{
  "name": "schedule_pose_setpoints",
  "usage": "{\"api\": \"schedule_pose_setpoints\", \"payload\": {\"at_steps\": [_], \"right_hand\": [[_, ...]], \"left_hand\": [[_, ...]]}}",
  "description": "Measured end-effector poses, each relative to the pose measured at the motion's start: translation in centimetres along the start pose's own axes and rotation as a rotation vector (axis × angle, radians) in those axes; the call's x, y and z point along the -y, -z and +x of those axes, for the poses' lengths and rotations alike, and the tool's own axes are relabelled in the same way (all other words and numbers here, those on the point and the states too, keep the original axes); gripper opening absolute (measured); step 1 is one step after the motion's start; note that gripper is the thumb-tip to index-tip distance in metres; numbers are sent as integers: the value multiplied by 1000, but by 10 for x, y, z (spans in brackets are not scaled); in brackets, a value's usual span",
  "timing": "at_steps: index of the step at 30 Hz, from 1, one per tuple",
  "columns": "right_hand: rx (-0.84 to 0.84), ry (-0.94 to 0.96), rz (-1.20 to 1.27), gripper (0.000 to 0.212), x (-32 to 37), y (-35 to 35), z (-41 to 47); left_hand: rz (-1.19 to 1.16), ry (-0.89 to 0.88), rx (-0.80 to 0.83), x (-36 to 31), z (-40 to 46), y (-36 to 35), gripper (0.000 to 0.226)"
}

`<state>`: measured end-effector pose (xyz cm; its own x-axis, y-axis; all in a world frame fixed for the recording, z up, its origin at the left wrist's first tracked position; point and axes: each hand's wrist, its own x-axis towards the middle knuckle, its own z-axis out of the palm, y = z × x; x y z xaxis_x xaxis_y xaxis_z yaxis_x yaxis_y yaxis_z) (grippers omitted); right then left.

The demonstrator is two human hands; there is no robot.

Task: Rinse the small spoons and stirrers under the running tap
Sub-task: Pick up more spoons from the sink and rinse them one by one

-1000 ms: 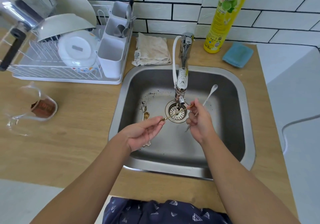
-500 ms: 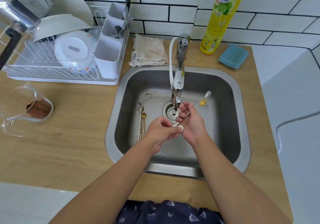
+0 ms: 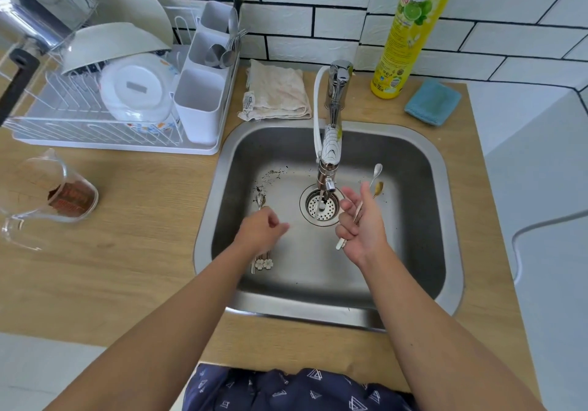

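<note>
Now the right hand point(image 3: 362, 223) is raised over the right half of the sink point(image 3: 413, 220), its grip curled around a small bundle: a white spoon point(image 3: 377, 170) and a gold spoon point(image 3: 378, 188) stick up past the fingers, and the white end of a handle pokes out below the palm. That bundle sits just right of the tap nozzle point(image 3: 329, 185), beside the stream and not in it. A thin stream of water falls onto the drain strainer point(image 3: 321, 208).

The left hand point(image 3: 262, 229) hovers over the left of the basin with its fingers curled in; whether it pinches anything I cannot tell. Under it lies a row of small stirrers point(image 3: 263, 262) on the sink floor, their flower-shaped ends showing below the wrist and one bowl end showing above the knuckles. Dark specks dot the basin near them.

On the wooden surface point(image 3: 143, 251) stand a white dish rack point(image 3: 95, 124) holding bowls and cutlery, a glass jug point(image 3: 47, 200) lying on its side, a folded cloth point(image 3: 276, 92), a yellow detergent bottle point(image 3: 404, 45) and a blue sponge point(image 3: 432, 102).
</note>
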<state>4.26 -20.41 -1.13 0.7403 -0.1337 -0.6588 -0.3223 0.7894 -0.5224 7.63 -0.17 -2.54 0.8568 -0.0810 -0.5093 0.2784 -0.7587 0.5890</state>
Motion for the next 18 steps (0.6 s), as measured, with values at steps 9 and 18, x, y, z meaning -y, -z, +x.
{"api": "schedule_pose_setpoints", "payload": {"at_steps": [9, 18], "right_hand": [[118, -64, 73, 54, 9, 7, -3], [155, -62, 60, 49, 15, 9, -3]], "left_hand": [[419, 112, -138, 24, 28, -27, 31], [370, 204, -91, 23, 31, -16, 19]]}}
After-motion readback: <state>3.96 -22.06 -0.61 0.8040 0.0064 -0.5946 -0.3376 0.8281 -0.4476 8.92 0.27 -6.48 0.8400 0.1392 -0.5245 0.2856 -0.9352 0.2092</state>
